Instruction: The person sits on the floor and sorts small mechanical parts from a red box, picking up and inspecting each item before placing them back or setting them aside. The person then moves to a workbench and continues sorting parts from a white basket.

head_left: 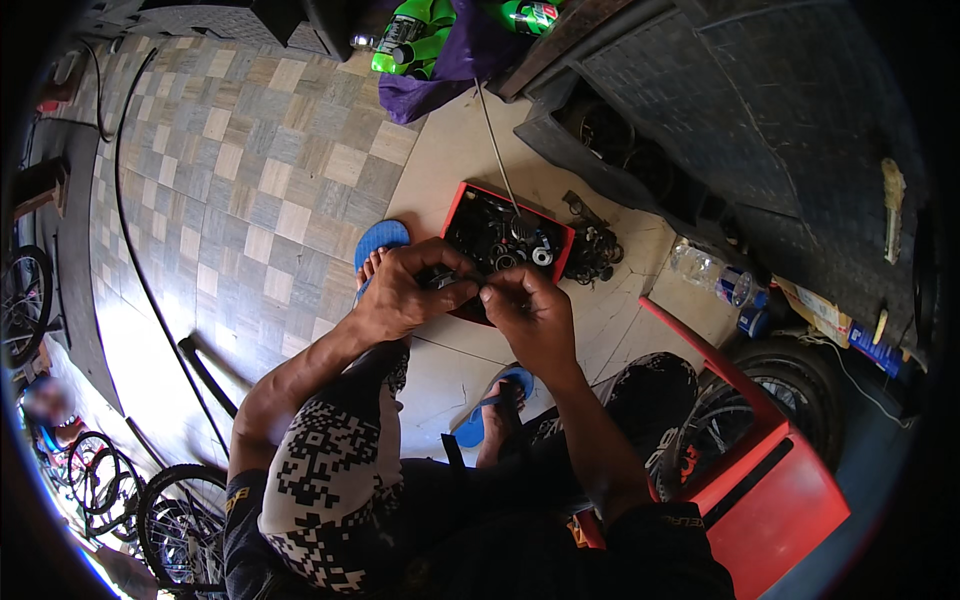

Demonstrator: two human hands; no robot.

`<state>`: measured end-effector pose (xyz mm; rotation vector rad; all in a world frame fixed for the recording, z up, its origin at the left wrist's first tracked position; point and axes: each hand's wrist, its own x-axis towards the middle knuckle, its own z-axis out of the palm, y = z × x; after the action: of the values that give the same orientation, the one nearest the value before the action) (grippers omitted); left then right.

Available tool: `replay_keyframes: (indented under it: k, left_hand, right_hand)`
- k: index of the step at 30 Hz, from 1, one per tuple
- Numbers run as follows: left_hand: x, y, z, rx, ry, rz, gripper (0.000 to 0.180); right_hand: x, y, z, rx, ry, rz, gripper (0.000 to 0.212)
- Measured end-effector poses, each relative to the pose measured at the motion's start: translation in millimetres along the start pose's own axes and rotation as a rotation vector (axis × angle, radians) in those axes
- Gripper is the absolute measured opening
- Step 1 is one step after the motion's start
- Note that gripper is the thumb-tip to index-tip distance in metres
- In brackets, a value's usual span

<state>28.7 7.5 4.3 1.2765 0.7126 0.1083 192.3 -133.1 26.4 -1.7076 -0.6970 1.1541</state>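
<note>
My left hand (408,292) and my right hand (532,318) meet in front of me with their fingertips pinched close together. Whatever lies between the fingers is small and dark, too small to name and partly covered by them. Right behind and below the hands is a red tray (462,200) on the floor, filled with dark and silvery metal parts (515,235). A ring-shaped silvery part (542,256) shows near its right side. My hands hide the tray's near left corner.
More greasy metal parts (597,245) lie right of the tray. A clear plastic bottle (712,272), tyres (800,385) and a red plastic chair (770,500) are at the right. Green bottles (425,45) sit on a purple bag (415,100) at the far side. Bicycle wheels (185,530) stand at left.
</note>
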Motion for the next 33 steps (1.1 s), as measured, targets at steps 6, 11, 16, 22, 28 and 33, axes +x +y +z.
replay_keyframes:
  k: [6,11,16,22,28,33]
  left_hand:
    - [0,-1,2,0.021,0.015,0.041,0.012]
    - [-1,0,3,0.047,0.045,0.026,0.013]
    - [-2,1,2,0.07,0.058,0.024,0.017]
    - [-4,3,5,0.042,0.051,0.019,0.018]
    - [-3,-3,2,0.042,0.015,0.0,0.019]
    - [0,-21,-14,0.124,0.236,0.126,0.021]
  right_hand:
    - [2,-4,3,-0.123,0.045,-0.071,0.015]
    - [4,-8,2,-0.177,0.033,-0.135,0.018]
    - [6,-8,0,-0.188,-0.002,-0.126,0.019]
    - [4,-8,0,-0.197,0.001,-0.131,0.02]
    - [2,4,-4,-0.151,-0.015,-0.05,0.019]
    - [17,46,-13,-0.178,-0.025,0.022,0.017]
